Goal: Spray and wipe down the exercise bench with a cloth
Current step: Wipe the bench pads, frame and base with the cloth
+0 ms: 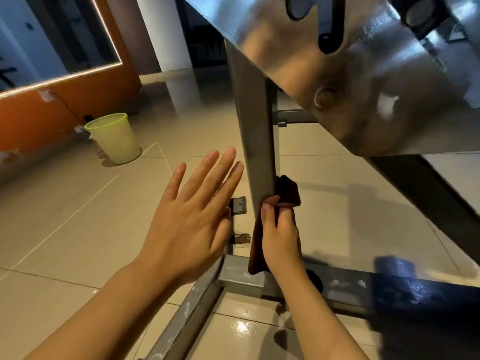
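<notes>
The exercise bench's grey metal frame fills the right half of the view, with an upright post (255,120) in the middle and a wide shiny slanted plate (363,81) above it. My right hand (281,237) grips a dark maroon cloth (288,192) and holds it against the lower part of the post. My left hand (192,216) hovers just left of the post with its fingers straight and spread, holding nothing. No spray bottle is in view.
A pale green bin (114,137) stands on the tiled floor (78,216) at the left, near an orange wall. The frame's grey floor bars (181,315) run under my arms. A dark blue pad (420,289) lies low at the right.
</notes>
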Available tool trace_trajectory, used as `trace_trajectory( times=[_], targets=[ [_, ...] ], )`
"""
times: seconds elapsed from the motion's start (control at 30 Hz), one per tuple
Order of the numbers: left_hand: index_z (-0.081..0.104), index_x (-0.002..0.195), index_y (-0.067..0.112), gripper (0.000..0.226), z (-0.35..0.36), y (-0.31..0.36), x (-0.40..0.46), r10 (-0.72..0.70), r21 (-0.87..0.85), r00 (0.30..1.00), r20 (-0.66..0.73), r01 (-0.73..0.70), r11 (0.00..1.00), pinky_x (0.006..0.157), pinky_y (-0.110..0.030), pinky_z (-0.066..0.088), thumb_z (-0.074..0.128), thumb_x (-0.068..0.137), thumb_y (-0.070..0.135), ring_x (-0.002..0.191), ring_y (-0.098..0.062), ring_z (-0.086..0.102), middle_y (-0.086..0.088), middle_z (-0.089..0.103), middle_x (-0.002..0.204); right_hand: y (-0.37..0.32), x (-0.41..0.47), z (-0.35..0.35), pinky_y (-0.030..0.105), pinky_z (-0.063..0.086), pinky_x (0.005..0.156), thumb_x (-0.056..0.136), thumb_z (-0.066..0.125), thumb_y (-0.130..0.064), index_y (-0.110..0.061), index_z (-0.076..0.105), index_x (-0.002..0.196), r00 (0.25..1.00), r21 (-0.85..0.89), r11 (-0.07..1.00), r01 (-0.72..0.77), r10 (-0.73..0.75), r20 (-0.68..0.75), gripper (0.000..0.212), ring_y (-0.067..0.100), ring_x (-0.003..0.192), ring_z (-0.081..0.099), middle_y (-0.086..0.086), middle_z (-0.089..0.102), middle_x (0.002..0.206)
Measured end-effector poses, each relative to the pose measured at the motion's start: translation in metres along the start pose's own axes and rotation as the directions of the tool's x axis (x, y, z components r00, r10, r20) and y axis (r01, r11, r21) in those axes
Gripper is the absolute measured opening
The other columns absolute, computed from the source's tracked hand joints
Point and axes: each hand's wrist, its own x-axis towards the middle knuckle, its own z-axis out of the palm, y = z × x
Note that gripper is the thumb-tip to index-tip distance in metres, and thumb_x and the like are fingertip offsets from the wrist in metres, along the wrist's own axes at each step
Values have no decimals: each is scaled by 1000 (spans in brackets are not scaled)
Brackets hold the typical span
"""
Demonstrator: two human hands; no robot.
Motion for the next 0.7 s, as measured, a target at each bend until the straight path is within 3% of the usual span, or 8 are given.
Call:
trace_trajectory(
  times=[0.1,0.2,0.3,0.37,0.47,0.53,0.6,0.7],
  targets=[
    [14,155,22,63,-4,2,3,-10,-81,1000,-24,8,997,119,-39,6,28,96,37,150,-12,-1,1,7,162,-48,11,0,4,39,58,99,39,-44,-37,42,82,982,44,981,187,-186,-15,19,-8,72,56,-19,53,82],
    [8,154,35,62,-1,11,5,-84,-334,994,-70,56,941,121,-31,4,28,95,38,147,0,0,17,1,161,-94,28,1,7,39,73,102,38,-42,-40,43,86,922,60,920,388,-385,-45,17,-3,86,55,-21,53,90],
    [10,144,53,58,-3,31,13,-291,-713,956,-41,177,679,114,-10,11,30,90,48,140,14,11,43,7,149,-101,36,6,11,41,83,97,38,-46,-42,42,96,868,70,866,494,-487,-95,6,0,94,54,-20,54,97],
    [15,139,55,53,-7,40,18,-347,-823,938,-9,190,535,108,-3,18,30,88,53,138,16,19,47,15,143,-82,36,8,10,39,84,93,38,-46,-46,41,99,878,50,879,475,-469,-100,6,-3,94,52,-27,49,99],
    [15,140,53,51,-8,46,21,-289,-813,957,-7,163,560,102,5,13,28,90,55,135,22,11,46,11,142,-45,31,8,20,43,91,92,40,-48,-45,46,111,945,206,923,324,-325,-30,20,9,106,56,-13,57,109],
    [9,140,56,50,-8,44,19,-243,-788,969,51,188,586,103,4,7,26,93,56,135,24,5,50,3,142,-24,21,10,26,45,95,91,39,-45,-30,50,127,981,342,920,192,-194,-29,40,5,109,58,-2,60,116],
    [5,138,58,47,-10,40,18,-211,-749,972,104,216,626,106,2,2,25,96,50,135,23,1,51,-2,142,-9,12,14,8,43,80,101,45,-26,-20,48,124,979,421,885,200,-162,-125,24,-17,87,56,-11,56,100],
    [6,136,59,49,-13,32,18,-191,-740,973,132,225,634,103,5,4,25,95,40,133,26,2,45,0,145,-1,2,21,17,46,70,94,49,-27,-17,54,109,976,535,825,181,-83,-203,18,-1,75,57,-17,58,82]
  ],
)
